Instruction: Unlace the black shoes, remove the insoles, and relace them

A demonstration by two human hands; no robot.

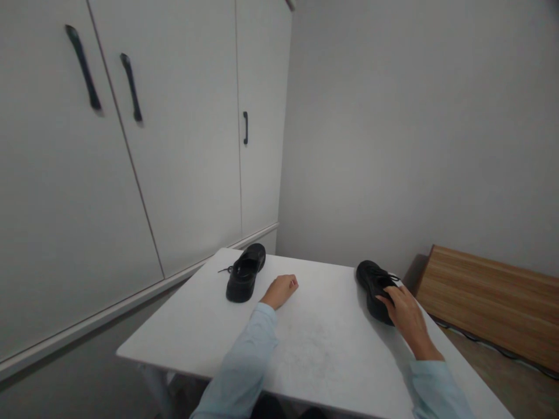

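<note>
Two black lace-up shoes are on the white table. On the right side, my right hand (404, 314) grips the right shoe (371, 285) at its heel opening, thumb on the near side and fingers reaching inside. That shoe points its toe toward the back and left. The left shoe (241, 285) sits near the far left corner, its opening facing up and a lace end trailing off to its left. Between the two, closer to the left shoe but apart from it, my left hand (280, 291) rests at the tabletop with its fingers curled closed.
The white table (318, 349) stands by tall white cabinets (187, 145) with dark handles on the left. A grey wall (414, 128) rises behind it. To the right, beyond the table edge, is a wooden panel (493, 302) with a dark cable along its lower edge.
</note>
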